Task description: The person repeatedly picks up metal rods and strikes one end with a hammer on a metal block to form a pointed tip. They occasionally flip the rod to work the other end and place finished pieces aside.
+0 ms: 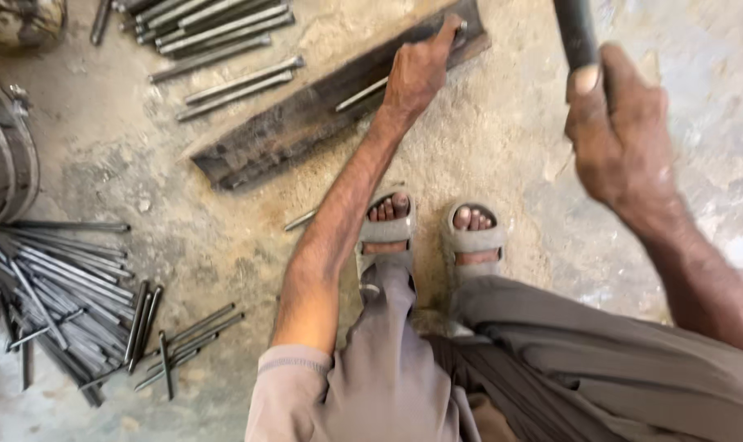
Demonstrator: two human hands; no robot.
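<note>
**Rod pinned on the iron bar, hammer handle raised**

The concrete floor [502, 155] carries a long dark iron bar [306, 115], lying aslant from seven o'clock to one o'clock. Loose piles of rods [60, 286] lie at nine o'clock, more rods [216, 33] at eleven. The right hand [621, 135], at three o'clock, has its grip wrapped tight round a dark handle [574, 33]; its head is out of view. The left hand [421, 69] presses a thin rod [362, 94] onto the bar, fingers closed over its far end. The rod runs from under the palm toward seven o'clock. A blow landing short could, I judge, strike those fingers, or kick the rod loose toward the sandalled feet [429, 229].
</note>
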